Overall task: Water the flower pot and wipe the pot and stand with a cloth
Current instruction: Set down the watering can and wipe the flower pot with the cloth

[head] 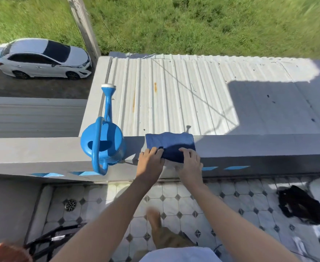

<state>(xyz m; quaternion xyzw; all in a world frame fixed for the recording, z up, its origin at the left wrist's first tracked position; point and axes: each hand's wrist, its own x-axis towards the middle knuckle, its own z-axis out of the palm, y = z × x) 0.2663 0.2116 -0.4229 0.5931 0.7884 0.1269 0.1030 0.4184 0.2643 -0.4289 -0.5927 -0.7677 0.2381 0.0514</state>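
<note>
A folded blue cloth (171, 143) lies flat on top of the grey balcony wall (259, 148). My left hand (150, 157) presses on the cloth's near left corner and my right hand (190, 159) grips its near right edge. A blue plastic watering can (103, 142) stands on the wall just left of my left hand, its spout with a white rose pointing away over the roof. No flower pot or stand is in view.
Beyond the wall is a white corrugated metal roof (174, 95), then grass and a parked white car (42, 58). The tiled balcony floor (174, 201) holds a drain (70, 205), a black rack at the lower left and a dark object (301, 205) at right.
</note>
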